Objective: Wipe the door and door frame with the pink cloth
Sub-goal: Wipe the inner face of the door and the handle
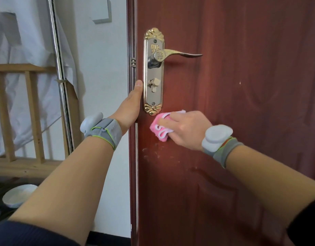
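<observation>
A reddish-brown door (242, 103) fills the right of the view, with a gold lock plate and lever handle (154, 68) near its left edge. My left hand (132, 105) grips the door's edge beside the lock plate, thumb on the front face; the other fingers are hidden behind the edge. My right hand (183, 129) holds a bunched pink cloth (160, 128) with a white border and presses it on the door just below the lock plate. Pale smudges (153, 153) mark the door under the cloth.
A white wall (103, 68) lies left of the door edge. A wooden frame (20, 112), a metal pole (61, 82) and hanging white fabric (29, 41) stand at the far left. A white bowl (18, 195) sits low on the floor.
</observation>
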The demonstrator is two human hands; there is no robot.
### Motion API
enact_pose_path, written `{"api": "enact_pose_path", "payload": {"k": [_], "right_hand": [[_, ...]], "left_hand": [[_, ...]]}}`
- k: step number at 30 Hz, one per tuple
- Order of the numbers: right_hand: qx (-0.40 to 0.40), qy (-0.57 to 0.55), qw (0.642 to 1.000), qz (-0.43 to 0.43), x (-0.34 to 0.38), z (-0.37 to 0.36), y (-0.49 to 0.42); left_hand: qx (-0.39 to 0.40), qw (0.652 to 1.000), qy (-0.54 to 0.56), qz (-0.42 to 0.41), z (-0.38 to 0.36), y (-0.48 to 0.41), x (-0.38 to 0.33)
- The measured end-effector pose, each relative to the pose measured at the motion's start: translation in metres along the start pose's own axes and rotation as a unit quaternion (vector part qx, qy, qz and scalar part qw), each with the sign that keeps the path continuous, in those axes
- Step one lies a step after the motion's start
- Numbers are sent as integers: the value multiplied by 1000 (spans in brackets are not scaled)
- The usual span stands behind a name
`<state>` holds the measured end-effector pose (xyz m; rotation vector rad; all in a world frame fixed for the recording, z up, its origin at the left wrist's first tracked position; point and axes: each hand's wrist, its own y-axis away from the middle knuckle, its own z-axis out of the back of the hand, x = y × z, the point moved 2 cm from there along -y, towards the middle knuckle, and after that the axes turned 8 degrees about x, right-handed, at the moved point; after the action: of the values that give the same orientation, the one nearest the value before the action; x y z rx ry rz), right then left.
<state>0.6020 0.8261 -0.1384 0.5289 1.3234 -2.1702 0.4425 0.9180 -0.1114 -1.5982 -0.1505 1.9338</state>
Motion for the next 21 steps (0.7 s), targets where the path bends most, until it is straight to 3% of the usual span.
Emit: {"api": "enact_pose_path", "payload": {"k": [1,4,6,8,12,14,17,21], "right_hand": [[1,4,1000,-7,-8,3,-3],[-67,-38,984,-163,-16,5,-10],[-80,-36,976,-201,-4,-4,-9],[-47,-28,984,-171,7,-11,-1],[73,-27,997,-8,8,-1,11],[89,-24,996,-5,7,7,-1],[60,-74,993,-71,17,11,-10],[130,-87,988,-1,39,3,3]], "left_hand": [[1,1000,1,-2,0,0,0],[10,1000,-2,-5,-1,0,-1],[13,1000,-2,-5,0,-1,-1],[12,1000,-2,-9,0,0,-2],[22,1000,11,-9,0,2,-2],[29,999,17,1,1,4,-3],[39,999,26,2,2,8,-5],[52,998,33,5,5,11,-7]]}}
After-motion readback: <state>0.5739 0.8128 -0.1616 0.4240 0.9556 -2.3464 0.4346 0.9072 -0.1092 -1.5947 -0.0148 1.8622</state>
